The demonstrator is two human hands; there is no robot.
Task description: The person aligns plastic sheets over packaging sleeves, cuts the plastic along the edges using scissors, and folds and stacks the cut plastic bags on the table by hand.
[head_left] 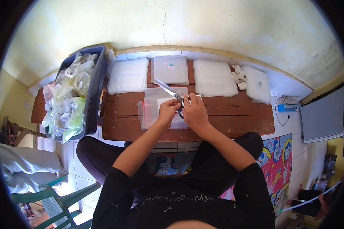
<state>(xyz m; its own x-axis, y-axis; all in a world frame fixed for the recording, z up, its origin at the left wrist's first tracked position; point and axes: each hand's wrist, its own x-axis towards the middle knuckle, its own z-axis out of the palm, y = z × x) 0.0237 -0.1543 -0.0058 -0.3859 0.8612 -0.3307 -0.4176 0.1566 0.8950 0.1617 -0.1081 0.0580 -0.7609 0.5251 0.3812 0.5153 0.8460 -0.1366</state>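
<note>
A pair of scissors (165, 88) with silver blades and black handles points up and to the left over the table. My right hand (195, 114) is closed around its handle side. My left hand (167, 113) has its fingers pinched together against the handles; what lies between them is hidden. Beneath both hands is a clear plastic sheet or bag (153, 93), with a white piece (163, 100) beside my left fingers and something red at its left edge. Another small white piece shows behind my right fingers.
Stacks of clear plastic bags (128, 76) (216, 78) line the back of the wooden table (233, 124). White rolled strips (239, 76) lie between stacks. A dark tub (97, 72) of crumpled plastic stands left, a green chair (70, 196) below it. A blue device (286, 108) with a cord is right.
</note>
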